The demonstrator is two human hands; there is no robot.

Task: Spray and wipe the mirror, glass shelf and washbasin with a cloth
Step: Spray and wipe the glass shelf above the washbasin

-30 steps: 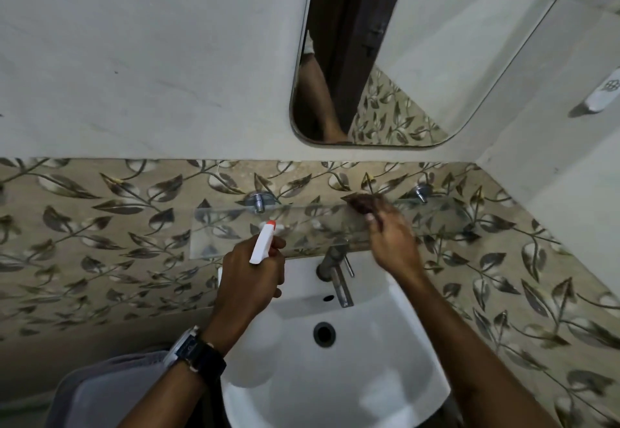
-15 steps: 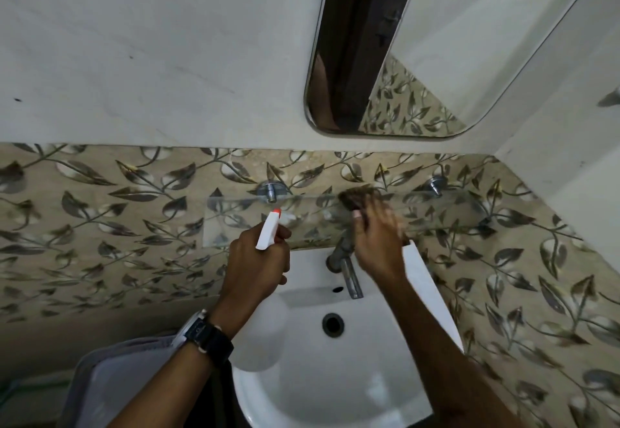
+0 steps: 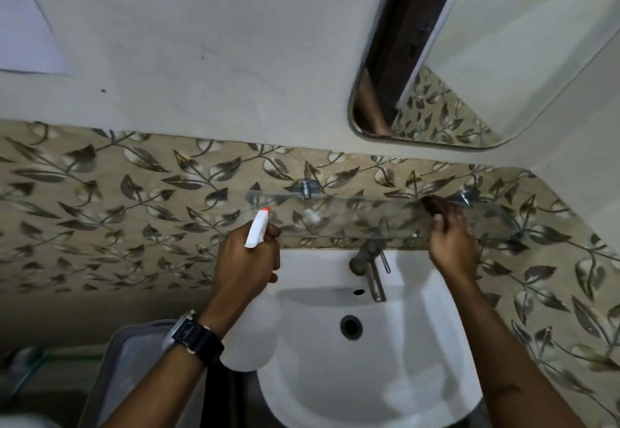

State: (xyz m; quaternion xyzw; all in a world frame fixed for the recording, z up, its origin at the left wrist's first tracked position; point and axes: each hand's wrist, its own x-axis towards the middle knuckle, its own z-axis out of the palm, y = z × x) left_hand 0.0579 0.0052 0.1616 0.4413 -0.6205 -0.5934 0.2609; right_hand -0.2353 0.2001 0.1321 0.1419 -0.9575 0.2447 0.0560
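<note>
A clear glass shelf (image 3: 352,216) runs along the leaf-patterned tiles above the white washbasin (image 3: 385,377). My right hand (image 3: 451,243) presses a small dark brown cloth (image 3: 435,205) onto the shelf's right part, near the right bracket. My left hand (image 3: 246,259) holds a white spray bottle (image 3: 257,231) with an orange nozzle tip, pointed up at the shelf's left half; the bottle's translucent body hangs below my wrist. A white blob of foam (image 3: 312,215) lies on the shelf. The rounded mirror (image 3: 503,58) hangs at the upper right.
A metal tap (image 3: 369,266) stands at the basin's back, under the shelf. Two chrome brackets (image 3: 306,188) fix the shelf to the wall. A grey bin or tub (image 3: 127,360) sits at the lower left below the basin. A side wall closes the right.
My right hand has slid the cloth rightward along the shelf, from near the middle to beside the right bracket. My left hand keeps the bottle in about the same place. The view has shifted left.
</note>
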